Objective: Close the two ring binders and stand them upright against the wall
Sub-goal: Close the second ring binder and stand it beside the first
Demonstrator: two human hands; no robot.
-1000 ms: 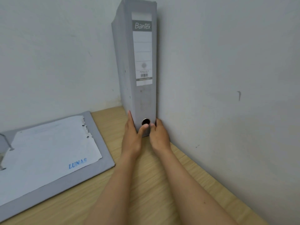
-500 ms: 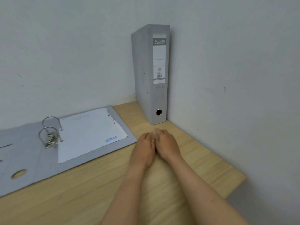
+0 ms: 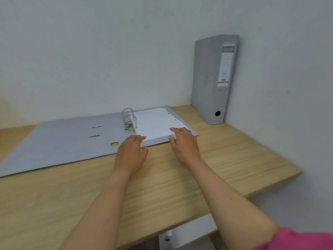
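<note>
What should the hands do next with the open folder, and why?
Probably fold the open binder shut: it lies flat with its rings up, while the closed binder already stands in the corner. The left hand and right hand are at its near edge.

No text is legible. The upright binder (image 3: 210,78) carries a spine label (image 3: 225,66) with a dark header band holding a light brand mark, blurred beyond reading; a small round emblem and a barcode-like patch sit lower on the label, also unreadable. The sheet (image 3: 155,123) in the open binder (image 3: 68,141) shows only faint, unreadable print.
</note>
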